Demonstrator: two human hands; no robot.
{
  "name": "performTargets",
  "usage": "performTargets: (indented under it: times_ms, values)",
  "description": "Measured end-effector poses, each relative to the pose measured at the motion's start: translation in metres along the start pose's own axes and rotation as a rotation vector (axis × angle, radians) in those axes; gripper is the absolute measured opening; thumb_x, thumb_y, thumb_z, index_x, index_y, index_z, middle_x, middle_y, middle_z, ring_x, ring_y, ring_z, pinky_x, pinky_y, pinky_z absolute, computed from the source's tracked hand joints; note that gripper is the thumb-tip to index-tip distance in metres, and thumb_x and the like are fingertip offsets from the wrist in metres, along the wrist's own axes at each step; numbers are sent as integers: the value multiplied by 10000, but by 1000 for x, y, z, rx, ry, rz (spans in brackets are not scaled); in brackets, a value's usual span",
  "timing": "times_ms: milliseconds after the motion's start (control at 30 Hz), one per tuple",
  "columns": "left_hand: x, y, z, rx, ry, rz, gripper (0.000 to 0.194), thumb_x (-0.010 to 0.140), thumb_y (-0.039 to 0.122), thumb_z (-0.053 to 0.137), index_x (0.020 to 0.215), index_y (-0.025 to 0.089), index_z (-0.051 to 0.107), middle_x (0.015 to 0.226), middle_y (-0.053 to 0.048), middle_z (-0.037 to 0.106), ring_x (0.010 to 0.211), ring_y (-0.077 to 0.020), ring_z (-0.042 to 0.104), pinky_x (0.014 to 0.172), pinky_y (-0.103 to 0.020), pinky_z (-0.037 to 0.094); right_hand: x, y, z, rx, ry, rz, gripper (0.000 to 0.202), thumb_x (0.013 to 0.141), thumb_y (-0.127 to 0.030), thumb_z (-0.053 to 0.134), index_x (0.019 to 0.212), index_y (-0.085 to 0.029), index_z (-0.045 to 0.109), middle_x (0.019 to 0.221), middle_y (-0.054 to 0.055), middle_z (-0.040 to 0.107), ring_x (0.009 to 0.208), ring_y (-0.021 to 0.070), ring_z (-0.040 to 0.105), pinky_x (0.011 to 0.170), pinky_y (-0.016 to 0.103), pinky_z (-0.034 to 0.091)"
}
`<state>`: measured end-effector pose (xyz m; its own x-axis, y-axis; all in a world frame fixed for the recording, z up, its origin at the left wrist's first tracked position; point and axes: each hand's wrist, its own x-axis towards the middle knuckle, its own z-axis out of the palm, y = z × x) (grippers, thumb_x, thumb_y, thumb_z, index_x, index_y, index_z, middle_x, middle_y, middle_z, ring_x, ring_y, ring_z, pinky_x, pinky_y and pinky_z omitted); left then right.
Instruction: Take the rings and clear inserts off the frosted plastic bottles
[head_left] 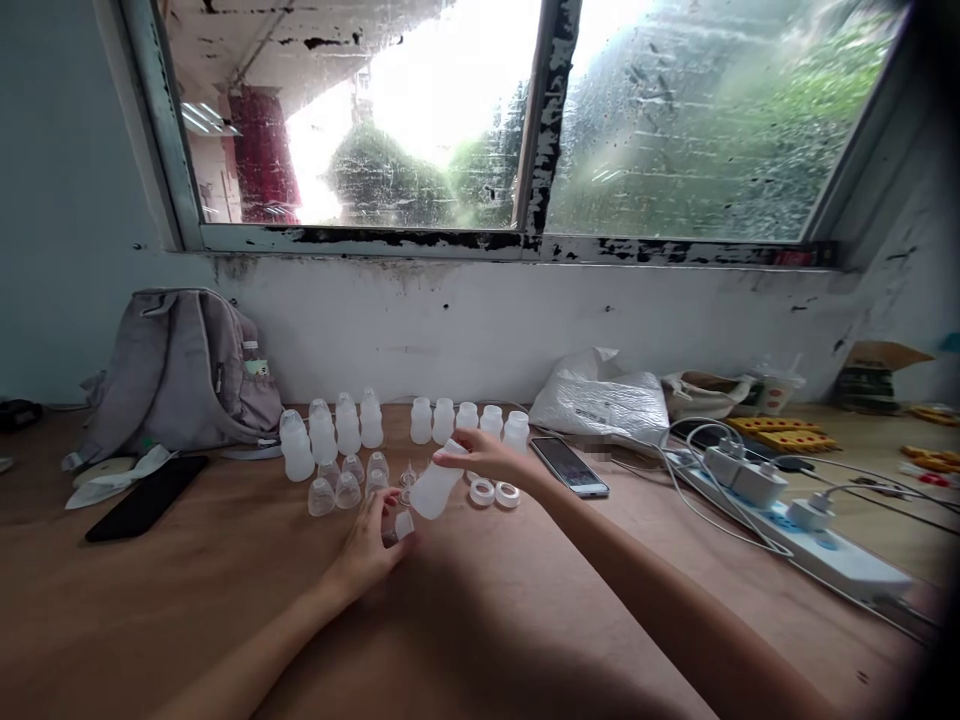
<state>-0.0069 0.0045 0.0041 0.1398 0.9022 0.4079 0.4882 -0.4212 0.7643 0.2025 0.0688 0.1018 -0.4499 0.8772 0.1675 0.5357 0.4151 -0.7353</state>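
Note:
My right hand point(480, 455) grips a frosted white baby bottle point(433, 490) near its top end, and the bottle leans over to the right. In my left hand point(367, 545) is a small translucent bottle cap point(403, 525), partly covered by the fingers, just left of the bottle's lower end. Behind my left hand stand several clear dome caps point(322, 497). A clear nipple point(407, 478) sits between the hands. Two white collar rings point(482, 492) lie right of the bottle. Several capped bottles point(322, 435) stand back left; several uncapped bottles point(444, 420) stand behind my right hand.
A phone point(570, 466) and a silvery padded bag point(600, 400) lie to the right. Beyond them is a power strip point(810, 540) with chargers and loose cables. At the left are a grey backpack point(180, 370) and a black flat object point(146, 498). A wall closes off the back.

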Motion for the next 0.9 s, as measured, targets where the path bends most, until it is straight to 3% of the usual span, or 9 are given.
performTargets:
  times_ms: [100, 233, 333, 433, 533, 667, 900]
  values:
    - [-3, 5, -2, -123, 117, -6, 437, 770, 391, 479, 1147, 214, 346, 1051, -84, 488, 944, -210, 488, 829, -357, 365, 10, -11, 16, -101, 63, 5, 468, 618, -605, 552, 497, -190, 372, 483, -50, 269, 439, 73, 257, 399, 213, 166]
    - [-8, 15, -5, -262, 39, -25, 463, 772, 381, 495, 1162, 212, 312, 1067, -84, 495, 958, -207, 503, 832, -345, 378, 14, -27, 42, -106, 129, 17, 503, 611, -631, 533, 478, -178, 358, 464, -44, 302, 423, 63, 296, 379, 207, 180]
    - [-8, 17, -3, -344, 90, -96, 471, 749, 389, 523, 1142, 209, 334, 1062, -72, 503, 946, -207, 514, 812, -329, 398, 14, -32, 51, 113, 45, 19, 452, 635, -630, 512, 668, -181, 477, 540, -37, 421, 431, 73, 394, 362, 189, 277]
    - [-2, 11, -2, -390, 160, -161, 378, 777, 406, 464, 1090, 199, 414, 1050, -58, 522, 964, -207, 500, 806, -308, 396, 18, -26, 48, 434, -88, -35, 428, 673, -567, 530, 900, -206, 491, 732, -11, 513, 523, 89, 498, 424, 206, 419]
    - [4, 3, -2, -436, 129, -213, 365, 803, 427, 385, 1032, 165, 496, 992, -61, 569, 907, -213, 520, 767, -304, 409, 24, -13, 42, 587, -178, -98, 374, 651, -471, 611, 872, -183, 520, 765, -3, 527, 624, 99, 533, 539, 223, 474]
    - [5, -1, -2, -550, 193, -282, 450, 795, 478, 352, 1046, 143, 516, 1011, -73, 581, 884, -218, 539, 723, -292, 421, 31, -1, 39, 524, -214, -100, 329, 630, -419, 652, 793, -149, 554, 702, -1, 547, 605, 95, 525, 570, 225, 455]
    - [4, 1, 0, -400, 166, -214, 474, 752, 458, 487, 1127, 176, 416, 1080, -76, 526, 951, -212, 510, 796, -295, 398, 35, 6, 47, 285, -22, -142, 327, 686, -467, 581, 729, -144, 566, 599, 0, 542, 540, 101, 508, 504, 213, 403]
